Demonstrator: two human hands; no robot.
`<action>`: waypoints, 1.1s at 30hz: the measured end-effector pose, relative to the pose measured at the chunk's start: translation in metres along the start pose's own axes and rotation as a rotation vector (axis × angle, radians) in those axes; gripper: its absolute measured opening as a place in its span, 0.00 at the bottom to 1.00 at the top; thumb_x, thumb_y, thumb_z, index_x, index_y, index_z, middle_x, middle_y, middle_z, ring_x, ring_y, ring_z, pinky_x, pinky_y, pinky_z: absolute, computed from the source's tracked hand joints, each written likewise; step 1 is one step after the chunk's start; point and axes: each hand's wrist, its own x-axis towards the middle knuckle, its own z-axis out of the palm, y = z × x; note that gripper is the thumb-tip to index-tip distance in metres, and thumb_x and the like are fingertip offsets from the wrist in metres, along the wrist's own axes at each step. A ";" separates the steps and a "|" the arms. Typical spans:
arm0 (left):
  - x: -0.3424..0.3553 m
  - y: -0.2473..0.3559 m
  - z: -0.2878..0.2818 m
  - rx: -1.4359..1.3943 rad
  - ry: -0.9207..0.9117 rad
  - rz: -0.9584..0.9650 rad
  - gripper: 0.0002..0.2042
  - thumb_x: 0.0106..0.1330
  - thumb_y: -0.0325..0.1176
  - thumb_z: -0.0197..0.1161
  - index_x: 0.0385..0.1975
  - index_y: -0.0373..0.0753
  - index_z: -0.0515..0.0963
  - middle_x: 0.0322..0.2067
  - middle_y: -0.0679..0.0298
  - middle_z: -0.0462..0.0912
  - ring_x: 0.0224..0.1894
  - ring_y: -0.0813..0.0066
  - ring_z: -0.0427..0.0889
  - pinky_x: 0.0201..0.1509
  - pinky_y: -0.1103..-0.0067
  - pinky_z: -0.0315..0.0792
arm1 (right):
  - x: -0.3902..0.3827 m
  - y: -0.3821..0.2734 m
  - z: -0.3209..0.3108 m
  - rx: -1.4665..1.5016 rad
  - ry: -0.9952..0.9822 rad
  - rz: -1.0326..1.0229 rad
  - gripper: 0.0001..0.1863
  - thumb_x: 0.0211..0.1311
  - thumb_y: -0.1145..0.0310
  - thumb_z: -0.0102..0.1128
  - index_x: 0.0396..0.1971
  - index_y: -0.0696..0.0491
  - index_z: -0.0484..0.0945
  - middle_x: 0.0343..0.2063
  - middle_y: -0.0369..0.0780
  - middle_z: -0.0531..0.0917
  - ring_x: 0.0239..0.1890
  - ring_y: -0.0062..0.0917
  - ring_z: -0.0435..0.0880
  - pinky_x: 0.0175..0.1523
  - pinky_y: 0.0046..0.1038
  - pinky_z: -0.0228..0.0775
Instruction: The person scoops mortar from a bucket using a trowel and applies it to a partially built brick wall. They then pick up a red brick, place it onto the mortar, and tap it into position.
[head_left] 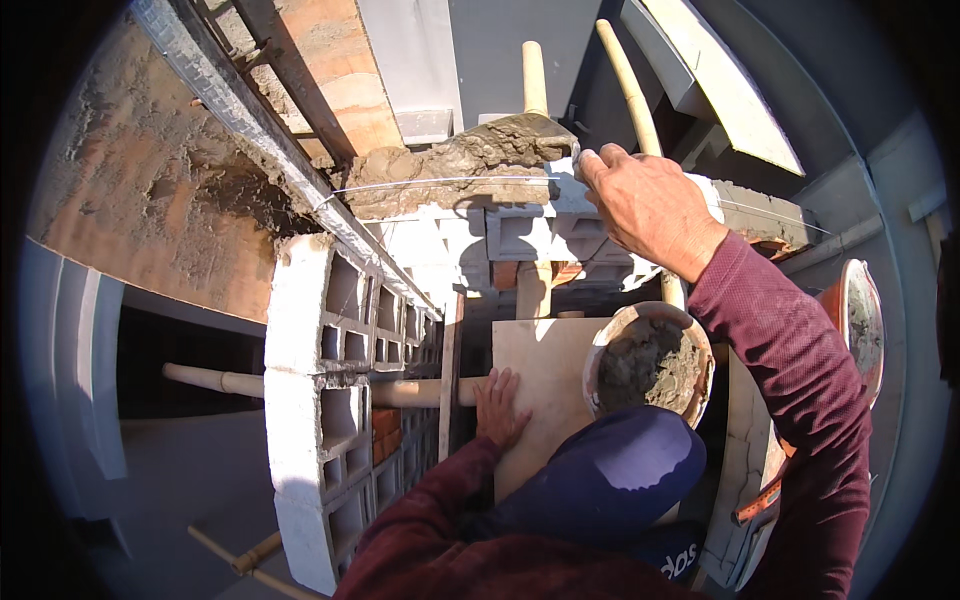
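Note:
My right hand [645,205] is closed round the handle of a trowel, at the top of a wall of pale hollow blocks [525,238]. The trowel blade [548,128] rests against a thick bed of wet grey mortar [440,170] spread along the top course. A thin white string [450,183] runs over that bed. My left hand [500,408] lies with fingers spread on the left edge of a plywood board [545,365], holding nothing. Right of the board stands a bucket [592,365] partly filled with mortar [650,362].
At left rises a hollow-block wall [295,420] with a long metal straightedge [235,110] slanting along its top. A mortar-smeared plywood sheet [150,190] leans beyond it. Bamboo poles [625,80] cross the scene. Another bucket [862,320] stands at the right.

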 end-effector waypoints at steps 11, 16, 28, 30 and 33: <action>-0.001 -0.001 0.002 0.012 0.025 -0.011 0.40 0.59 0.53 0.65 0.70 0.43 0.61 0.71 0.58 0.58 0.76 0.52 0.48 0.73 0.40 0.40 | 0.024 0.063 -0.024 0.185 0.077 -0.087 0.15 0.69 0.61 0.58 0.45 0.59 0.78 0.35 0.47 0.84 0.42 0.42 0.84 0.49 0.41 0.76; -0.001 0.001 0.002 0.034 0.020 -0.021 0.39 0.60 0.54 0.65 0.69 0.43 0.62 0.70 0.58 0.59 0.75 0.53 0.49 0.73 0.40 0.40 | 0.027 0.094 -0.049 0.130 -0.022 -0.124 0.26 0.70 0.48 0.53 0.49 0.58 0.80 0.40 0.49 0.85 0.44 0.44 0.84 0.52 0.40 0.74; -0.001 -0.001 0.001 0.035 -0.011 -0.016 0.38 0.60 0.55 0.65 0.69 0.44 0.62 0.71 0.59 0.58 0.76 0.54 0.48 0.72 0.39 0.43 | 0.084 0.063 -0.007 0.315 -0.282 -0.103 0.20 0.68 0.55 0.59 0.42 0.59 0.84 0.34 0.50 0.87 0.37 0.45 0.85 0.51 0.40 0.77; -0.001 -0.002 0.000 0.034 -0.008 -0.006 0.38 0.61 0.54 0.65 0.69 0.43 0.62 0.71 0.59 0.57 0.76 0.54 0.49 0.72 0.39 0.44 | 0.081 0.063 -0.020 0.350 -0.314 -0.157 0.19 0.68 0.56 0.59 0.42 0.59 0.84 0.33 0.50 0.86 0.36 0.45 0.85 0.51 0.40 0.76; -0.002 -0.002 0.001 0.010 -0.003 -0.016 0.38 0.61 0.54 0.64 0.69 0.43 0.62 0.71 0.59 0.57 0.76 0.53 0.49 0.71 0.39 0.44 | 0.072 0.079 -0.040 0.374 -0.440 -0.058 0.17 0.71 0.61 0.55 0.43 0.60 0.83 0.27 0.46 0.85 0.28 0.34 0.84 0.41 0.35 0.76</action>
